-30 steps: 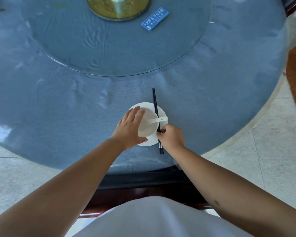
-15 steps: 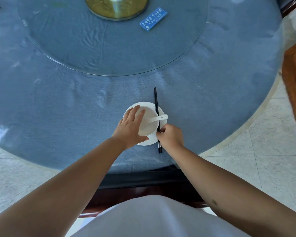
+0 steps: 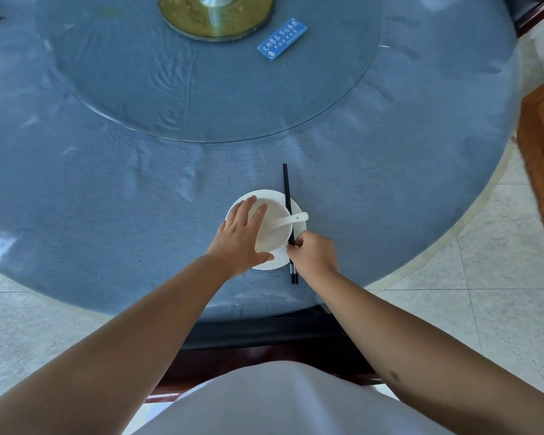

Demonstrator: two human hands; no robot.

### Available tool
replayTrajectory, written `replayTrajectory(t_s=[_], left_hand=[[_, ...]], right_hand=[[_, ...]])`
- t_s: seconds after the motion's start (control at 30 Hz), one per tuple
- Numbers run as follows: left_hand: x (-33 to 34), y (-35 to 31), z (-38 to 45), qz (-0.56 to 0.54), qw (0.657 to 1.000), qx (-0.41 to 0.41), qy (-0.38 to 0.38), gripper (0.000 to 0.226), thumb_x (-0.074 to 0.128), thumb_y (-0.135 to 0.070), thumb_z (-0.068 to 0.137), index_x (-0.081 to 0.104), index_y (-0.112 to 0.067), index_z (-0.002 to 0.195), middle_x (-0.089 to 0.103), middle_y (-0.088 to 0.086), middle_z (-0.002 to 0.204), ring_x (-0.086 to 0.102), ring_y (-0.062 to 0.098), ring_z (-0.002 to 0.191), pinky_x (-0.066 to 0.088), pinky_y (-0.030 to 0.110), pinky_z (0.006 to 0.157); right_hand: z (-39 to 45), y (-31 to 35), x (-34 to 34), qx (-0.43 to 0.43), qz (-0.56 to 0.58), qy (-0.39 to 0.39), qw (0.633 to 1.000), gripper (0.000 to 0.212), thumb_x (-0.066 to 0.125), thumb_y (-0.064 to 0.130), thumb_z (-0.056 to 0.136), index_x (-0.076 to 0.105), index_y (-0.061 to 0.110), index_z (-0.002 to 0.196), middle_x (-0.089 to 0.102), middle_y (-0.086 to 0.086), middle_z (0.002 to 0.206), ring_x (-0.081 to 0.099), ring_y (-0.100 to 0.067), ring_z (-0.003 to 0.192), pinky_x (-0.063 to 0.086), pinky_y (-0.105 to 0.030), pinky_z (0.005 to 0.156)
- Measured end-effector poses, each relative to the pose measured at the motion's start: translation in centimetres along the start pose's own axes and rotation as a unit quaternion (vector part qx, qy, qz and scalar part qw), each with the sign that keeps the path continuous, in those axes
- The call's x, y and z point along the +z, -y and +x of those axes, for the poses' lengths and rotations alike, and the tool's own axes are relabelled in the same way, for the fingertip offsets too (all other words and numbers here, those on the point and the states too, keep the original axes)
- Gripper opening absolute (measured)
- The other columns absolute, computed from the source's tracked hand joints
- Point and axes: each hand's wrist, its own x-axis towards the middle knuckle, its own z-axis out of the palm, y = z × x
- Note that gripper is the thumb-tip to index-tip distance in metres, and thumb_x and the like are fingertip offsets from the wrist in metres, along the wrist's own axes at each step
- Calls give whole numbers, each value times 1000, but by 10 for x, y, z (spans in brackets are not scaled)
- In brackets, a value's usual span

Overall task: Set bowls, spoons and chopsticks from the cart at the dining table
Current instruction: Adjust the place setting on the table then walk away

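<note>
I have my left hand (image 3: pixel 237 238) spread over the bowl (image 3: pixel 272 227), fingers straight across its rim and thumb at the near side, steadying it on the plate (image 3: pixel 277 262) close to the near edge of the desk (image 3: pixel 107 196). My right hand (image 3: pixel 313 255) has its fingers curled in on the chopsticks (image 3: pixel 287 196), pinching them near their lower end. They lie across the plate's right rim, just beside the bowl, tips pointing toward the glass turntable (image 3: pixel 201 89). The spoon (image 3: pixel 291 220) sits in the bowl, its handle over the right rim, seeming to lie across the chopsticks.

I judge the step to be squaring the chopsticks. To do it well I would hold the bowl firm, slide the pair right, off the plate, onto the cloth, parallel and ends even, without knocking the spoon handle.
</note>
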Motion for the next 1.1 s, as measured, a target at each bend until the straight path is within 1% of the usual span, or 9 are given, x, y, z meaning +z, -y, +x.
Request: replayTrajectory(t_s=[0.13, 0.23, 0.4, 0.5, 0.57, 0.77, 0.97, 1.03, 1.1], left_hand=[[1, 1, -2, -13, 1000, 10, -15, 116, 82, -50, 67, 8, -26, 153, -4, 1, 162, -3, 24, 149, 20, 47, 117], [1, 4, -4, -49, 998, 1, -32, 115, 80, -53, 67, 7, -27, 152, 1, 1, 162, 0, 24, 149, 17, 46, 118], [2, 7, -4, -57, 998, -10, -25, 112, 75, -51, 71, 2, -27, 153, 6, 1, 162, 8, 24, 148, 26, 49, 116], [4, 6, -3, -60, 998, -11, -24, 114, 76, -51, 72, 1, -27, 154, 7, 1, 162, 9, 23, 148, 26, 48, 117], [5, 6, -2, -60, 998, -10, -25, 115, 76, -51, 72, 1, -26, 154, 8, 2, 162, 9, 22, 148, 25, 48, 117], [6, 8, -3, -60, 998, -16, -27, 116, 77, -52, 70, 2, -26, 154, 10, 1, 162, 12, 23, 148, 25, 48, 116], [6, 7, -4, -54, 998, -15, -24, 114, 78, -52, 71, 4, -23, 154, 5, 1, 163, 9, 22, 148, 26, 49, 117], [4, 5, -7, -51, 998, -19, -22, 115, 78, -52, 71, 4, -24, 153, -3, 2, 164, 3, 22, 150, 23, 50, 116], [0, 4, -11, -44, 998, -23, -23, 115, 76, -56, 71, 3, -24, 153, -11, 2, 164, -5, 22, 151, 17, 49, 117]], right_hand=[[0, -6, -6, 15, 23, 15, 1000, 20, 63, 37, 81, 63, 17, 82, 64, 5, 76, 61, -17, 72, 48, -29, 61], [8, -10, -17, 19, 79, -25, 996, 18, 59, 34, 87, 67, 18, 85, 66, 9, 76, 63, -15, 78, 45, -27, 62], [30, 1, -35, 17, 232, -45, 972, 21, 66, 36, 88, 69, 21, 103, 73, 1, 96, 68, -15, 91, 51, -31, 85], [34, 6, -35, -14, 203, -29, 979, 3, 65, 30, 87, 68, 30, 86, 72, 6, 84, 68, -14, 84, 51, -30, 79], [33, 6, -34, -17, 191, -29, 981, 15, 64, 27, 86, 66, 32, 72, 70, 7, 70, 66, -13, 74, 50, -28, 70], [27, 1, -31, 8, 223, -19, 975, 14, 65, 24, 84, 68, 26, 70, 69, 10, 58, 60, 0, 55, 53, -30, 68], [24, 0, -32, 11, 233, -2, 972, 11, 64, 28, 85, 68, 27, 75, 71, 7, 66, 69, -15, 72, 58, -42, 80], [23, -1, -32, 16, 236, 9, 972, 12, 63, 36, 86, 69, 26, 88, 73, 6, 78, 70, -17, 81, 56, -44, 86], [23, -4, -35, 28, 220, 2, 975, 30, 62, 44, 88, 67, 20, 106, 73, 3, 99, 68, -18, 95, 52, -43, 94]])
